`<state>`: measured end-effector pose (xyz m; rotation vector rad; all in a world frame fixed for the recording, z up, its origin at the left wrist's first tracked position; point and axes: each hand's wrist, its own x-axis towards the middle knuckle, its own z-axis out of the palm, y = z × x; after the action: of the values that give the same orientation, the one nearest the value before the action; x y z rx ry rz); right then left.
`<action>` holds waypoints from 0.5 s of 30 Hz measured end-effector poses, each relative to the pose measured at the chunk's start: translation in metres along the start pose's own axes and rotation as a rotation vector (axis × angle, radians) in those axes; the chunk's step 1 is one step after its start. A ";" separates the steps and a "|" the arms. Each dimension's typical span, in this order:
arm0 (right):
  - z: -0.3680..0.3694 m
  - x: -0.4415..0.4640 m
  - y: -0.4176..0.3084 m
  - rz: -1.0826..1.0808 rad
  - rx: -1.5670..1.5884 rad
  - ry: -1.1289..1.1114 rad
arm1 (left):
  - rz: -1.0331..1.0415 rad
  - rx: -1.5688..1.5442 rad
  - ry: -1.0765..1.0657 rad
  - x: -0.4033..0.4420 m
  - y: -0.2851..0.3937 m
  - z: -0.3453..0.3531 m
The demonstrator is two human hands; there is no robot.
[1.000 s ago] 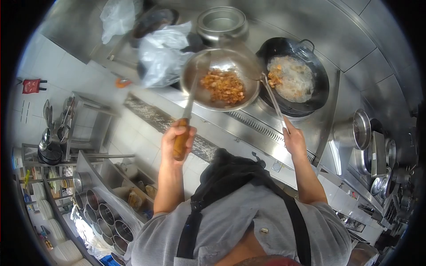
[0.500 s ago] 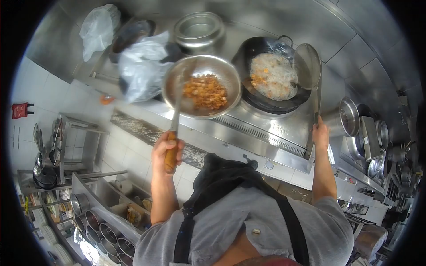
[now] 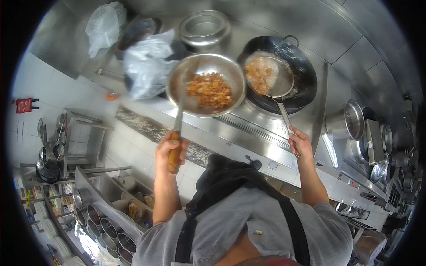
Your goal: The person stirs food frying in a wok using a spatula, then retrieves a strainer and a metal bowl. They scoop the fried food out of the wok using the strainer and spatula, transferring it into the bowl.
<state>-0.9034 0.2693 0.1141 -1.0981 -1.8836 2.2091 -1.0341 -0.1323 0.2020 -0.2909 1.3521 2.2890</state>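
Note:
My left hand (image 3: 171, 148) is closed round the wooden grip of a long metal utensil (image 3: 178, 122). Its shaft crosses the near rim of a steel bowl (image 3: 233, 75); its far end is blurred, so the kind is unclear. Browned diced food (image 3: 211, 90) lies in that bowl. My right hand (image 3: 301, 142) grips the handle of a round mesh skimmer (image 3: 284, 113). The skimmer's head is inside the black wok (image 3: 306, 71), tilted beside golden frying pieces (image 3: 259, 74) in foaming oil. The wok sits on the stove, to the right of the bowl.
A lidless steel pot (image 3: 204, 29) stands behind the bowl. Clear plastic bags (image 3: 148, 62) cover things on the left. A tall steel pot (image 3: 348, 119) and other pans are at the right. The stove's front edge (image 3: 213, 133) runs between me and the wok.
My right hand has moved left and nearer to me. The skimmer has swung from the wok's right rim into the wok, among the frying pieces. My left hand keeps its hold on the utensil.

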 end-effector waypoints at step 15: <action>0.021 -0.015 -0.014 -0.050 0.112 -0.029 | -0.034 0.054 -0.069 0.003 -0.001 0.006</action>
<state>-0.9089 0.2485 0.1339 -0.9957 -1.7531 2.2831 -1.0358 -0.1258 0.2035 -0.2142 1.3612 2.2107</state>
